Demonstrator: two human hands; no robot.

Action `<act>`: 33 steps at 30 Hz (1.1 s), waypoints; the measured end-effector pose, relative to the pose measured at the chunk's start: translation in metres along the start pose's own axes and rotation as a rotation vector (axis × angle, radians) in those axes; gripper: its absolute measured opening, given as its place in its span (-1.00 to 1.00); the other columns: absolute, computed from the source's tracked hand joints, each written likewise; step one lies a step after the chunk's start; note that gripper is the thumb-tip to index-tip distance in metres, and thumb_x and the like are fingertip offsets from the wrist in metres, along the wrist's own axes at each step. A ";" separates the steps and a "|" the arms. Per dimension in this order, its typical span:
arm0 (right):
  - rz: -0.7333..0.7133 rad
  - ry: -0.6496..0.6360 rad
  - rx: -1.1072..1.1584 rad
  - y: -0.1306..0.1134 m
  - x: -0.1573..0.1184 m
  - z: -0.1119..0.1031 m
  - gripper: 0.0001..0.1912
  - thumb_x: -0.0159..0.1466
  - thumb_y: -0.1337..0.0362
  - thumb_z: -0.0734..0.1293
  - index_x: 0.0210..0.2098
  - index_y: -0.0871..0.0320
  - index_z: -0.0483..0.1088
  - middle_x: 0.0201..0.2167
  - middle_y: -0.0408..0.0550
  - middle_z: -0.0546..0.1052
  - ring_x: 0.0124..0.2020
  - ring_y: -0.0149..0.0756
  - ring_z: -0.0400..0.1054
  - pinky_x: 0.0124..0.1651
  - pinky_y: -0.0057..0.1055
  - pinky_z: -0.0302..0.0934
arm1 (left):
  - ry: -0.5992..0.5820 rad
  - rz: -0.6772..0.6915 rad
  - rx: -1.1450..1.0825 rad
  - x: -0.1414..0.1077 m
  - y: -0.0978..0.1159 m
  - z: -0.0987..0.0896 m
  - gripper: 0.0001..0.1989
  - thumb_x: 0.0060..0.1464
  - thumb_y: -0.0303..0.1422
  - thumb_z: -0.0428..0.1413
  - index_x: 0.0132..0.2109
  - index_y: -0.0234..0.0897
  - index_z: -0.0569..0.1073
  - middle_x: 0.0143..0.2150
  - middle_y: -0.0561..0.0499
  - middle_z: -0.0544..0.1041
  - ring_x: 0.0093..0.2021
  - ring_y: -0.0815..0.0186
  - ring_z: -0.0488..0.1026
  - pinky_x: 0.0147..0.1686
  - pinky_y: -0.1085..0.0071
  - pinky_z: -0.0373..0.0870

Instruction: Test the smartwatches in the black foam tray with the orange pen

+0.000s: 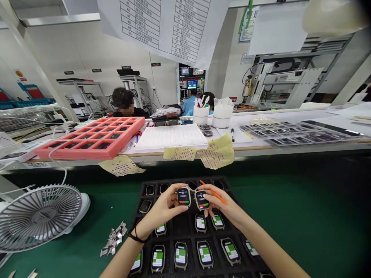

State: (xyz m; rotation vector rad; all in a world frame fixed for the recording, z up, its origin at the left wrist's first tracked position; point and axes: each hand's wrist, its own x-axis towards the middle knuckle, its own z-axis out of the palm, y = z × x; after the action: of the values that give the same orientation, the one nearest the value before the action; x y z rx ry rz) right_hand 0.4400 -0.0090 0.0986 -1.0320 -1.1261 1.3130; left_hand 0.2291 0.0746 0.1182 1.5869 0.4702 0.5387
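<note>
Above a black foam tray [171, 229] both hands hold lit watches. My left hand [166, 204] grips one watch [183, 196] between thumb and fingers, its screen facing the camera with a red and green bar. Another watch [202, 199] with a similar screen is held by my right hand [224, 204], a finger over its face. An orange stick [216, 192] lies between that hand's fingers. Several watches with green and white screens, such as one [181, 255] near the front, sit in the tray's slots; those in the back rows are dark.
A white fan [43, 214] stands at the left on the green mat [304, 216], near small scraps [114, 237]. On the shelf are a pink foam tray [92, 141], papers [174, 136] and a clear tray [298, 133]. People sit beyond.
</note>
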 end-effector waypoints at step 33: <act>-0.004 0.069 -0.131 0.003 0.002 0.003 -0.57 0.14 0.02 0.40 -0.10 0.09 0.31 -0.24 -0.08 0.46 -0.57 -0.43 0.40 -0.58 -0.48 0.20 | 0.107 -0.001 0.207 0.002 -0.003 0.005 -0.63 0.22 -0.13 -0.01 0.08 -0.19 0.34 -0.11 -0.02 0.45 -0.23 0.30 0.37 -0.26 0.41 0.32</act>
State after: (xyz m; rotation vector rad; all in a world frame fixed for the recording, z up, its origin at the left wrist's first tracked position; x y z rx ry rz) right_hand 0.4369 -0.0072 0.0965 -1.1616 -1.1734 1.2043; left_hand 0.2333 0.0721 0.1153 1.7601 0.6239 0.5916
